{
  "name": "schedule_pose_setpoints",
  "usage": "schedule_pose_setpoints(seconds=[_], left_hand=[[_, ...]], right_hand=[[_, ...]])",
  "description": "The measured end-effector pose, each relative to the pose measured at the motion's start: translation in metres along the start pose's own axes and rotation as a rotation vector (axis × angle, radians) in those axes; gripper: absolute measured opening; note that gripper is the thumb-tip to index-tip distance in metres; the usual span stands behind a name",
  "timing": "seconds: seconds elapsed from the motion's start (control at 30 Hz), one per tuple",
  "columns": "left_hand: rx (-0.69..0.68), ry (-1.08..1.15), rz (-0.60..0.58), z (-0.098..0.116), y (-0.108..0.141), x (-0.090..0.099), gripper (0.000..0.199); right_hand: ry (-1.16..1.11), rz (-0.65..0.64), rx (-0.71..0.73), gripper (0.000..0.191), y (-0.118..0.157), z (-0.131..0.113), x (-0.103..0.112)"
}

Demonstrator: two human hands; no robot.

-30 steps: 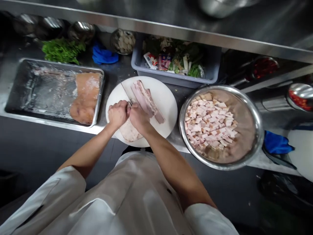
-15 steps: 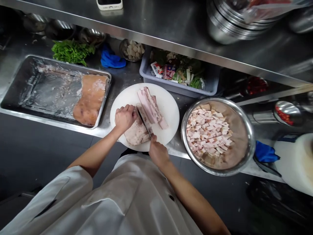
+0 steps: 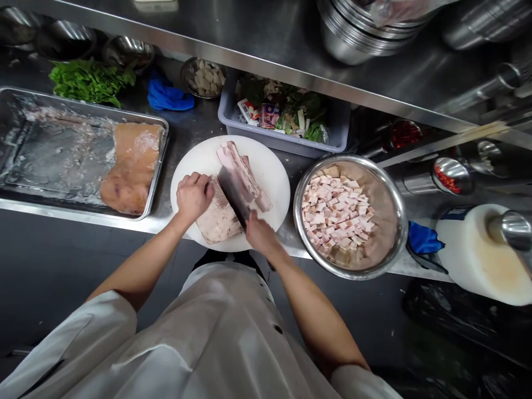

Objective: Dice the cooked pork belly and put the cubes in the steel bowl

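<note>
— What is the person in the pale jacket (image 3: 199,332) handling?

— A broad-bladed knife (image 3: 233,195), its handle grasped in the right hand (image 3: 260,234), the blade angled along the side of a pale slab of meat (image 3: 220,220) on a round white cutting board (image 3: 275,183). Whether the edge is touching the meat cannot be told.

— And the left hand (image 3: 193,196)?

— It rests at the slab's far left corner, fingers curled; whether it grips the meat or only steadies it cannot be told.

— What lies on the blade's other side?

— Strips of meat (image 3: 241,172), side by side and slanting across the board, close by the blade.

— To the right?

— A wide steel bowl (image 3: 390,221), near the board on the metal table (image 3: 197,123), holding a heap of diced meat (image 3: 338,210).

— And to the left?

— A metal tray (image 3: 54,166) with white smears on its bottom and a brown-skinned piece of meat (image 3: 132,166) at its right end. Behind it sit leafy greens (image 3: 87,82) and a crumpled blue cloth (image 3: 168,95). Beyond the board, under a steel shelf (image 3: 249,33), a grey-blue bin (image 3: 286,141) holds greens and printed packets (image 3: 268,115).
</note>
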State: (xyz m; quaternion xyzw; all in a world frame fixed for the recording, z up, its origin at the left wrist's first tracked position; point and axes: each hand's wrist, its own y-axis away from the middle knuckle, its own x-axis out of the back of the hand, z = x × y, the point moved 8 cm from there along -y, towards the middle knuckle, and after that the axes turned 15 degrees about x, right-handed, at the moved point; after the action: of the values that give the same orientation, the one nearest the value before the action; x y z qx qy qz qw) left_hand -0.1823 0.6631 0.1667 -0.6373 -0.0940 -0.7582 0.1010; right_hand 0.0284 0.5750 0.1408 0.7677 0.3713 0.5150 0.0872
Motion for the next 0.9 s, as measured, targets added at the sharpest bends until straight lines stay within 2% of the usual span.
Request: schedule_pose_setpoints(seconds=[0.07,0.1,0.17,0.23,0.33,0.43,0.5,0.63,0.77,0.9], left_hand=[[-0.016,0.031,-0.008,-0.002,0.001,0.001,0.028],[-0.019,0.049,-0.011,-0.003,0.001,0.001,0.027],[-0.013,0.084,-0.009,-0.005,0.001,0.001,0.026],[-0.001,0.105,-0.001,-0.006,0.001,0.002,0.025],[0.006,0.105,0.018,-0.006,0.001,0.002,0.027],[0.001,0.086,0.019,-0.004,0.001,0.001,0.028],[0.004,0.073,0.011,-0.004,0.001,0.001,0.027],[0.016,0.057,0.005,-0.005,0.0,0.001,0.025],[0.019,0.055,0.009,-0.005,-0.001,0.0,0.022],[0.029,0.064,0.018,-0.006,-0.001,-0.001,0.021]], right_hand=[[-0.03,0.019,-0.003,0.043,-0.021,0.004,0.023],[-0.022,0.02,-0.012,0.043,-0.022,0.004,0.031],[0.016,0.029,-0.021,0.047,-0.011,-0.003,0.042],[0.028,0.046,0.019,0.054,0.009,-0.022,0.046],[0.02,0.049,0.116,0.054,0.033,-0.054,0.046],[0.1,0.013,0.079,0.042,0.045,-0.067,0.044],[0.148,-0.013,0.047,0.037,0.048,-0.072,0.044],[0.168,-0.058,0.074,0.035,0.038,-0.086,0.046],[0.102,-0.031,0.103,0.04,0.027,-0.087,0.046],[-0.06,-0.004,0.193,0.053,0.045,-0.07,0.029]])
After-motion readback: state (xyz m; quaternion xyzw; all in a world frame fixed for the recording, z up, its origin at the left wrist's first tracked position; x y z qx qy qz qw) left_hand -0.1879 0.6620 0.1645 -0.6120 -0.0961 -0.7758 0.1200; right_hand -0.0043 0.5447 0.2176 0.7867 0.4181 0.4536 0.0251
